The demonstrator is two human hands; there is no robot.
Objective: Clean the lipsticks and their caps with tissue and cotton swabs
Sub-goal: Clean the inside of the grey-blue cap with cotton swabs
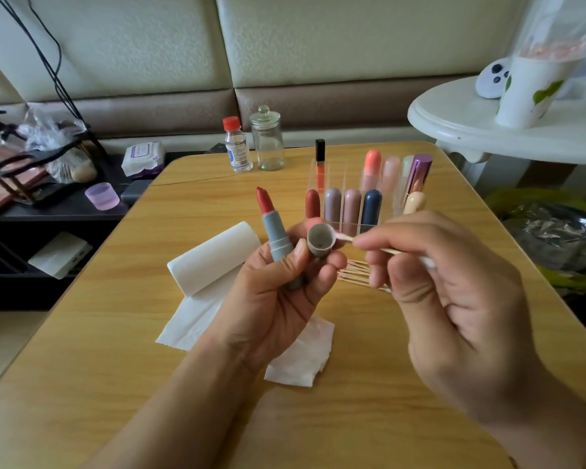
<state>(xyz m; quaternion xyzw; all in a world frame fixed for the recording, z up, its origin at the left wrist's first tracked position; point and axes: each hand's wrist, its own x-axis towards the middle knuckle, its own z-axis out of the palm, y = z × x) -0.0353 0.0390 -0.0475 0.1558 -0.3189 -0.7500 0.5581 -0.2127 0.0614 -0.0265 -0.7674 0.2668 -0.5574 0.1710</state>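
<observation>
So I'm seeing the left hand (278, 282) gripping both the open red lipstick (274, 231) and its grey cap (320, 239), just in front of the clear organizer (347, 201). The right hand (454, 286) is pinching a cotton swab (344, 237), tip touching the cap's rim.

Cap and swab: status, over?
Left hand holds lipstick and cap. Right hand pinches swab, tip at cap rim. Nothing blocking.

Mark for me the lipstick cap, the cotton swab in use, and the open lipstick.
lipstick cap (319, 239): head view, on the inside of its open mouth.
cotton swab (343, 237): head view, on its cotton tip at the cap's rim.
open lipstick (274, 231): head view, on its grey tube.
</observation>
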